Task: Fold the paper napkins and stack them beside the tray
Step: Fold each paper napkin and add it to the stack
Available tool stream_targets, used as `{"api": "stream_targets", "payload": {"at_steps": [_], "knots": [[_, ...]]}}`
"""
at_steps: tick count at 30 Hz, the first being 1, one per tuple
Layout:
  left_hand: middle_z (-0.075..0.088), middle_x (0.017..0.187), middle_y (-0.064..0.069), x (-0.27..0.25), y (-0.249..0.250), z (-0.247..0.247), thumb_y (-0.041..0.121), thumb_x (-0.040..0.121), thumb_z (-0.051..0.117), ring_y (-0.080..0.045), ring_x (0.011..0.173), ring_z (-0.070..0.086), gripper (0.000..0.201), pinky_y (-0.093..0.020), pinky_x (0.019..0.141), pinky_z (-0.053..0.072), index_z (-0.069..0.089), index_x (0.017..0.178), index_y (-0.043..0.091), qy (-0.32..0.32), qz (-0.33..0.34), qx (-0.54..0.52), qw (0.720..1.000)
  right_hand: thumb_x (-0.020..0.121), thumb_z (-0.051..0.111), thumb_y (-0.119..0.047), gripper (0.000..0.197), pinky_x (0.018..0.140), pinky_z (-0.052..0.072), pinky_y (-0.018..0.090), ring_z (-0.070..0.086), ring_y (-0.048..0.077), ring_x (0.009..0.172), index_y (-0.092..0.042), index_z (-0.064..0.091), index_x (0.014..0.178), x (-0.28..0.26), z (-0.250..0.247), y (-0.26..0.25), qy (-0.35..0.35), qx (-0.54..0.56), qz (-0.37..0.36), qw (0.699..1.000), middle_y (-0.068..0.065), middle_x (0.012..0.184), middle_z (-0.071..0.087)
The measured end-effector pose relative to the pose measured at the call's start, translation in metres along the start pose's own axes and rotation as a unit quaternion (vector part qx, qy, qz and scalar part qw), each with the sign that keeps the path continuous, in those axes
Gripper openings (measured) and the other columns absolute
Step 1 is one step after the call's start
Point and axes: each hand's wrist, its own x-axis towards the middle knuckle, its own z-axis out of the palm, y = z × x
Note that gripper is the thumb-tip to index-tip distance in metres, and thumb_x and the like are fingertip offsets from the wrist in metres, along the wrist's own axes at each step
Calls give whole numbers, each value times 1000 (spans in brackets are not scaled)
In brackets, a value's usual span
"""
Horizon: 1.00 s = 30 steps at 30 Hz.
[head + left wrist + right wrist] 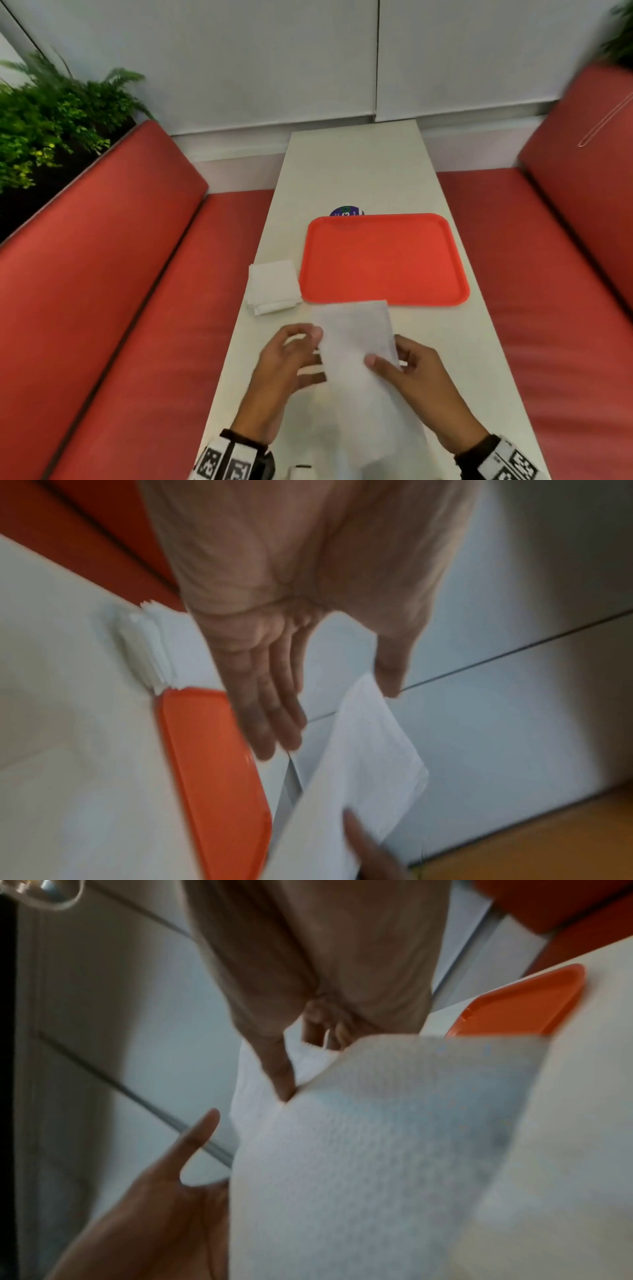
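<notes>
White counter (346,164), red tray (383,260) | right hand (416,380) pinches napkin (363,370) | left hand (287,363) loose-fingered beside it | folded stack (272,286) left of tray

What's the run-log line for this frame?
napkin: partly folded, pinched by right hand | left hand: open at its edge | stack: left of tray

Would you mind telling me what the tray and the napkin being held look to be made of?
Tray: probably moulded plastic, orange-red, smooth with a slight sheen, one piece with a raised rounded rim.
Napkin: thin white tissue paper, matt, with a fine dimpled emboss in the right wrist view; it bends limply where the right hand pinches it.
</notes>
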Motion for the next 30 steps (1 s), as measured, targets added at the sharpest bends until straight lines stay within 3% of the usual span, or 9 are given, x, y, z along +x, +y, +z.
{"api": "stream_targets", "payload": {"at_steps": [3, 6, 12, 17, 20, 23, 26, 28, 30], "knots": [[78, 102, -14, -14, -10, 27, 28, 86, 79, -29, 94, 75, 32, -48, 86, 62, 70, 112, 12, -57, -13, 63, 996, 87, 74, -17, 20, 74, 62, 31, 76, 20, 87, -12, 73, 106, -9, -13, -5, 60, 58, -13, 996, -2, 100, 79], [78, 97, -14, -22, -16, 43, 15, 87, 76, -31, 93, 76, 16, -43, 83, 63, 76, 103, 11, -32, 20, 58, 998, 89, 72, -20, 20, 75, 61, 29, 76, 18, 91, -13, 73, 107, -18, -23, -6, 50, 65, -21, 996, -2, 103, 78], [76, 97, -18, -34, -15, 51, 20, 86, 75, -35, 94, 74, 15, -47, 84, 62, 79, 98, 26, -10, 74, 7, 997, 95, 63, -19, 20, 92, 58, 43, 74, 24, 100, -14, 75, 110, -35, -42, -4, 13, 63, -35, 997, 3, 111, 76], [75, 97, -21, -45, -18, 51, 19, 84, 74, -28, 85, 72, 20, -34, 66, 59, 79, 102, 26, -29, 103, -33, 994, 97, 59, -12, 21, 79, 59, 31, 74, 27, 96, -13, 77, 108, -38, -47, -5, -8, 81, -70, 994, 8, 110, 76], [76, 101, -12, -46, -23, 47, 5, 88, 69, -26, 88, 72, 16, -34, 67, 58, 81, 95, 13, -47, 130, -18, 990, 100, 53, -10, 26, 89, 54, 50, 65, 38, 104, -11, 77, 109, -36, -48, -5, -28, 89, -84, 992, 16, 115, 66], [71, 102, -7, -46, -24, 40, -4, 91, 57, -24, 93, 70, 26, -31, 67, 56, 79, 80, 6, -49, 145, 6, 988, 101, 38, -6, 40, 76, 46, 33, 57, 27, 89, -3, 78, 96, -37, -49, -11, -46, 98, -83, 991, 9, 101, 61], [68, 103, -9, -46, -23, 36, -9, 98, 44, -28, 95, 69, 39, -32, 67, 55, 74, 76, 4, -49, 136, 10, 989, 90, 44, -16, 37, 65, 40, 19, 53, 10, 73, 2, 76, 87, -40, -47, -19, -54, 95, -111, 988, 3, 94, 61], [67, 94, -8, -47, -20, 39, 3, 99, 47, -28, 85, 67, 28, -35, 66, 54, 70, 85, 6, -40, 126, -15, 991, 91, 66, -3, 12, 59, 42, 12, 55, 8, 65, 2, 74, 84, -38, -43, -19, -40, 72, -140, 987, 2, 91, 63], [65, 86, -8, -47, -16, 41, 22, 92, 56, -26, 78, 66, 13, -36, 65, 54, 64, 99, 14, -22, 118, -39, 992, 84, 72, 5, 3, 58, 48, 17, 62, 10, 60, 3, 71, 86, -35, -37, -19, -37, 75, -145, 986, 3, 92, 64]]}}
